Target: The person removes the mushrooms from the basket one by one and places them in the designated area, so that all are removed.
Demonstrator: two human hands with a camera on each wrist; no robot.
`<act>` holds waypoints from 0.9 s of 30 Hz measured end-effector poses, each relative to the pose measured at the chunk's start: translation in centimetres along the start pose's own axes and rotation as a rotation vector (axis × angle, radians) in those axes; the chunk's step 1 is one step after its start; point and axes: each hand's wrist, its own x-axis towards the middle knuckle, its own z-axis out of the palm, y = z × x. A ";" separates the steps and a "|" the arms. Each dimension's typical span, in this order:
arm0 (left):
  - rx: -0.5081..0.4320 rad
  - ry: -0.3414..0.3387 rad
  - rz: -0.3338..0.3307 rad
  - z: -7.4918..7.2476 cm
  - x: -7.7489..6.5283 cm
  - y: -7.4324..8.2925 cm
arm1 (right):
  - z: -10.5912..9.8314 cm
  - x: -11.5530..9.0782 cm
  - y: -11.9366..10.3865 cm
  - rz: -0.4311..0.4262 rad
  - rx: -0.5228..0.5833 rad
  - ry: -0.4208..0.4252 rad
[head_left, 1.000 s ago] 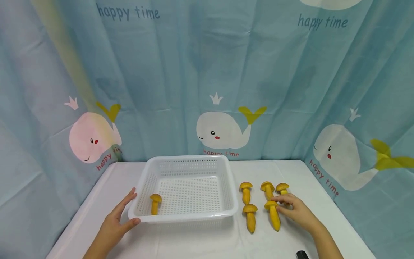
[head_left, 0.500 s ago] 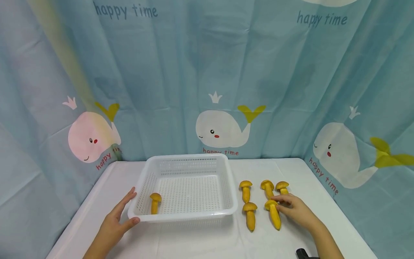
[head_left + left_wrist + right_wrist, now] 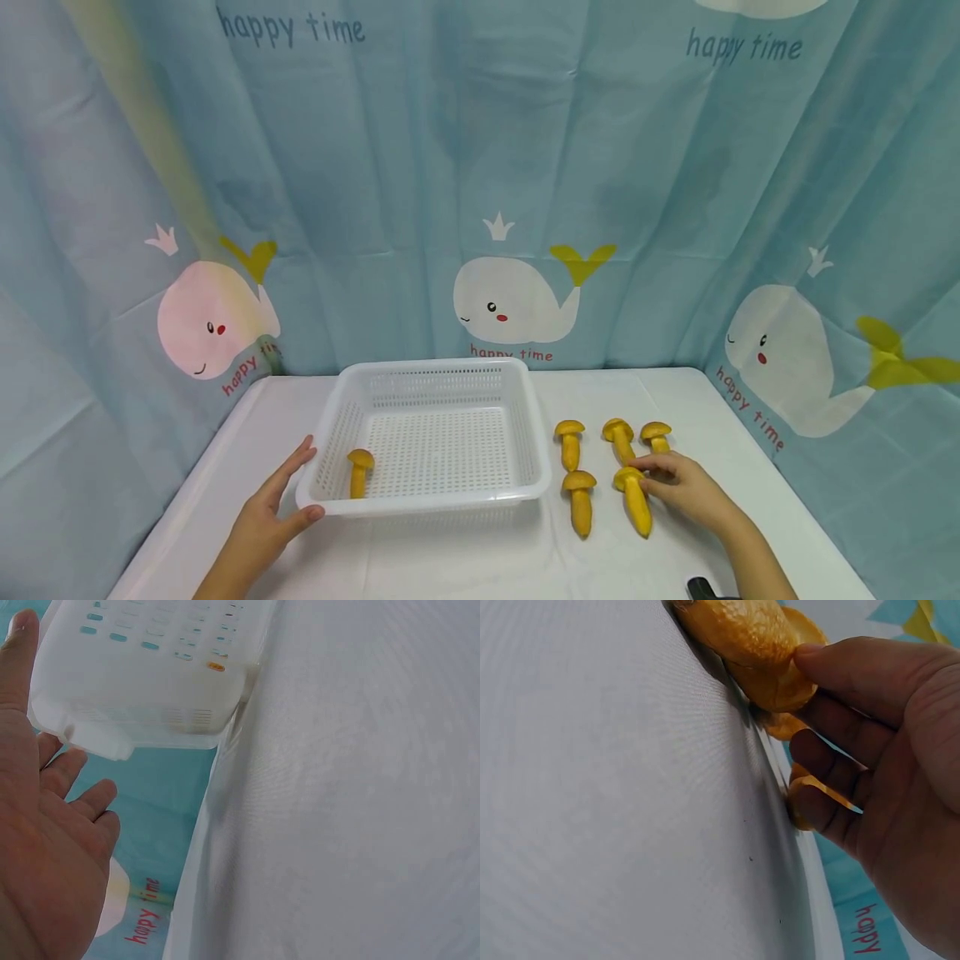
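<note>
A white perforated plastic basket [image 3: 427, 505] stands at the middle left of the table, with one yellow mushroom [image 3: 360, 473] inside near its left wall. At the basket's near left corner rests my left hand [image 3: 258, 521], thumb and fingers spread on either side of the corner. My right hand [image 3: 690, 492] pinches the near right mushroom [image 3: 637, 507] by thumb and forefinger, just below its cap; it still lies on the table. The right wrist view shows the thumb [image 3: 814, 660] against this mushroom [image 3: 742, 630], while the forefinger's contact is mostly hidden.
Several more yellow mushrooms lie right of the basket: two in a left column [image 3: 571, 448] [image 3: 581, 508], one behind the held one [image 3: 619, 440], and one partly covered by my right hand [image 3: 656, 433]. A black object [image 3: 701, 588] shows at the front edge. A whale-print curtain [image 3: 405, 208] surrounds the white table [image 3: 450, 558].
Both hands keep almost the same places. The mushroom under the right fingers stays on the table. Only slight shifts of the whole head view show.
</note>
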 end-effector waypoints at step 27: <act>0.005 0.013 0.038 -0.1 -0.4 -0.2 | -0.6 0.0 -0.4 -0.065 0.022 0.033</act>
